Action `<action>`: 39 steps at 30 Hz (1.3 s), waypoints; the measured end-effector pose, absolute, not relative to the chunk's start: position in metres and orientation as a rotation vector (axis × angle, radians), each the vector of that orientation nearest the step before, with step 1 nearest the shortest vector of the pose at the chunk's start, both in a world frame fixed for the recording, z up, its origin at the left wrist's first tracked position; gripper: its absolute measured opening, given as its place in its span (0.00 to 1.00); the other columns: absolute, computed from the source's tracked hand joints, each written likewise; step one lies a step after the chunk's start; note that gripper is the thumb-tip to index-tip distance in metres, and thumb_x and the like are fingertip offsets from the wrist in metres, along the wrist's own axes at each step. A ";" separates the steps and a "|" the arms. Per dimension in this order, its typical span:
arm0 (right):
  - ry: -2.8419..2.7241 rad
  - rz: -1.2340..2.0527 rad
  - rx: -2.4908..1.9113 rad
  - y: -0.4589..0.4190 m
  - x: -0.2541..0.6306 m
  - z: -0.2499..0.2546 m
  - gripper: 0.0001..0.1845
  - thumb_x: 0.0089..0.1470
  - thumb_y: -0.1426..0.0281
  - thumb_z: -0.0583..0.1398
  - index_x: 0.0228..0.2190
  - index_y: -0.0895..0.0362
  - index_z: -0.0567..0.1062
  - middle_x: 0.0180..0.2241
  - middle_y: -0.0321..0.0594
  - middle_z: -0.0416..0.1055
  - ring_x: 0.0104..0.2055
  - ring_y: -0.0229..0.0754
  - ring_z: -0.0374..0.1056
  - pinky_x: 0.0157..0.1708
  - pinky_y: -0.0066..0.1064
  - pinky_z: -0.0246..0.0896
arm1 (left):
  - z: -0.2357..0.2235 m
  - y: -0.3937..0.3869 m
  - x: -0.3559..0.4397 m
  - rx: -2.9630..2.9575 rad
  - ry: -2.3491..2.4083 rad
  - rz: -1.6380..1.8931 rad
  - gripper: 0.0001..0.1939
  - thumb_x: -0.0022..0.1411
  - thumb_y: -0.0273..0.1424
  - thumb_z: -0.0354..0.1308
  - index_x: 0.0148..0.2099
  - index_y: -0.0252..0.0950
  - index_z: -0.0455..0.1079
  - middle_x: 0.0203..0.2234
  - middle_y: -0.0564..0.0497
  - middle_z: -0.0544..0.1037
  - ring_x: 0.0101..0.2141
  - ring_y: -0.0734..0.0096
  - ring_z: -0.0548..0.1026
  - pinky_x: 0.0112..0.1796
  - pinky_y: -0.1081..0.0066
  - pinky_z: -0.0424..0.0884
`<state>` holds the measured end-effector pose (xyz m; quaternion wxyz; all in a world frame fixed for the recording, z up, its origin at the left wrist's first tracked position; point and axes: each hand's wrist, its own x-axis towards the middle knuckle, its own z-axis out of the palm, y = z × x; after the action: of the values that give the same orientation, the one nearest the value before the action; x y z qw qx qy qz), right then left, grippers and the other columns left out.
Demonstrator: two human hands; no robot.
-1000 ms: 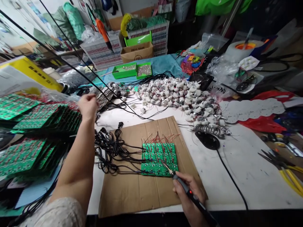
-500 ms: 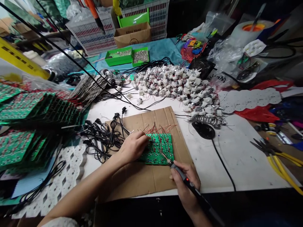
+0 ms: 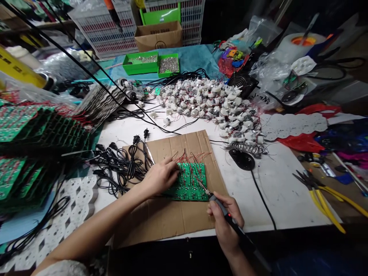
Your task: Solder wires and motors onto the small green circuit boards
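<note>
My right fingers (image 3: pixel 229 199) grip the iron (image 3: pixel 225 211) pen-like, likely for fine aim over the board (image 3: pixel 188 193), while my left fingers (image 3: pixel 170 168), hold unclear, perhaps steady its left side.

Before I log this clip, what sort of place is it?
Probably an electronics workshop: a soldering iron held at a circuit board, stacks of green boards to the left, and a heap of small white parts.

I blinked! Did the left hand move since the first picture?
Yes, the left hand moved right and nearer the person, from beyond the cardboard sheet to the left edge of the circuit board.
</note>
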<state>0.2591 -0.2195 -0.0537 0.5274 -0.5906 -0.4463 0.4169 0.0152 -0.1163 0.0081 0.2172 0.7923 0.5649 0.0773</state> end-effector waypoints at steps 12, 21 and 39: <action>-1.133 1.037 -1.452 -0.212 0.253 -0.057 0.17 0.62 0.58 0.67 0.46 0.57 0.80 0.31 0.38 0.76 0.25 0.38 0.74 0.26 0.28 0.75 | 0.014 -0.104 0.028 1.972 1.754 0.105 0.06 0.61 0.30 0.57 0.33 0.37 0.75 0.32 0.49 0.79 0.31 0.65 0.76 0.31 0.70 0.64; -1.242 1.006 -1.416 -0.201 0.248 -0.043 0.14 0.63 0.59 0.66 0.44 0.56 0.81 0.29 0.36 0.77 0.24 0.37 0.73 0.24 0.25 0.73 | 0.010 -0.106 0.021 1.921 1.660 0.171 0.04 0.58 0.27 0.57 0.32 0.37 0.73 0.28 0.52 0.78 0.29 0.69 0.74 0.31 0.71 0.62; -1.596 0.726 -1.208 -0.176 0.236 -0.029 0.16 0.71 0.59 0.61 0.53 0.53 0.78 0.37 0.40 0.81 0.32 0.41 0.79 0.38 0.31 0.78 | -0.002 -0.114 0.011 1.865 1.555 0.381 0.02 0.62 0.27 0.59 0.35 0.37 0.72 0.31 0.53 0.78 0.31 0.70 0.75 0.33 0.71 0.64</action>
<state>0.2361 -0.1756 -0.0292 0.4850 -0.4960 -0.6557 0.2981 0.0114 -0.1140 -0.0025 0.3351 0.7150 0.5959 0.1462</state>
